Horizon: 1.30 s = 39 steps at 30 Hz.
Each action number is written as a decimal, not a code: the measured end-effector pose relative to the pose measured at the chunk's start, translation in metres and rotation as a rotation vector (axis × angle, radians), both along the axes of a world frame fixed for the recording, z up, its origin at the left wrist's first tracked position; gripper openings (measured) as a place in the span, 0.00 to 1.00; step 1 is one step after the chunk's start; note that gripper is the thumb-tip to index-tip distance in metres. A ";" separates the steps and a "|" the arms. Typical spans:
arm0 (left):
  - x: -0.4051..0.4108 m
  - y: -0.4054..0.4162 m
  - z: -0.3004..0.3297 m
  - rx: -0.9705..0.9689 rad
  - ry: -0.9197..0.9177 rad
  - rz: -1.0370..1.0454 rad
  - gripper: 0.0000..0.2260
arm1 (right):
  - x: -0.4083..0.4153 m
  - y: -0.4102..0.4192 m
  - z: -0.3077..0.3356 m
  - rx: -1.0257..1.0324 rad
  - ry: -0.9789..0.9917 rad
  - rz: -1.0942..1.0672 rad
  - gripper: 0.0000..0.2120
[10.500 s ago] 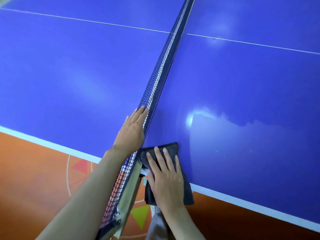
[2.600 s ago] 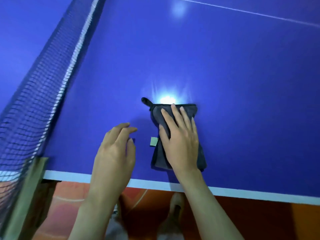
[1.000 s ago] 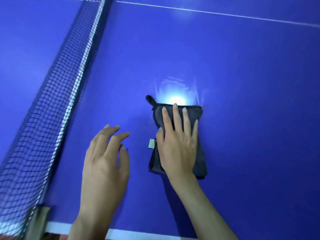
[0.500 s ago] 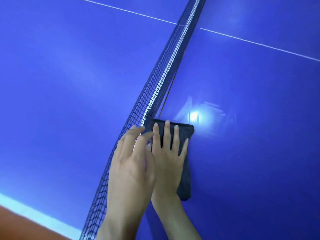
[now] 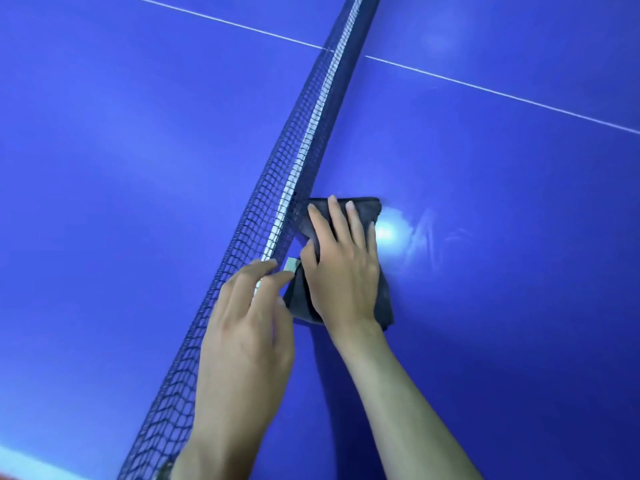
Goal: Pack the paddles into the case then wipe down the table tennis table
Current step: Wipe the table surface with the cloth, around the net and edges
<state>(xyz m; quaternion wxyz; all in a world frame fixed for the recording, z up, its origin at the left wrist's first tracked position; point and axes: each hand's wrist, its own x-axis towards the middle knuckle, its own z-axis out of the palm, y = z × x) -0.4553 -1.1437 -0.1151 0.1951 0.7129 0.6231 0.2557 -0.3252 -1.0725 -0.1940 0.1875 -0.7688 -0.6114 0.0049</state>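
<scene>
A blue table tennis table (image 5: 502, 271) is seen from above, its surface divided by a dark mesh net (image 5: 277, 216) with a white top band, which runs diagonally from the lower left to the upper edge of the view. A thin white centre line (image 5: 502, 95) crosses the playing surface in the far part of the view and is interrupted where it meets the net. A dark grey folded cloth (image 5: 379, 292) lies flat on the right half of the table, its left edge just beside the foot of the net; a small pale label (image 5: 291, 264) projects from that edge. The right hand (image 5: 341, 268) is laid palm down on the cloth, fingers straight and slightly spread, so that most of the cloth is covered and only its far edge and corners are shown. The left hand (image 5: 247, 327) is placed at the net, fingers loosely bent and apart, fingertips touching the top band near the label; nothing is held in it. A bright light reflection (image 5: 385, 233) is seen on the glossy surface just right of the cloth. A strip of the white edge line (image 5: 24, 459) appears at the lower left corner. The paddles and case are outside the view.
</scene>
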 end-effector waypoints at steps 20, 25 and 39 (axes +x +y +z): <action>0.260 -0.055 -0.022 -0.056 0.007 -0.304 0.13 | 0.287 -0.145 0.002 -0.016 0.016 -0.244 0.25; 0.325 -0.077 -0.024 -0.083 -0.026 -0.375 0.16 | 0.362 -0.190 0.001 -0.031 0.032 -0.300 0.25; 0.407 -0.097 -0.022 -0.053 0.045 -0.386 0.15 | 0.489 -0.236 0.005 -0.054 0.018 -0.348 0.25</action>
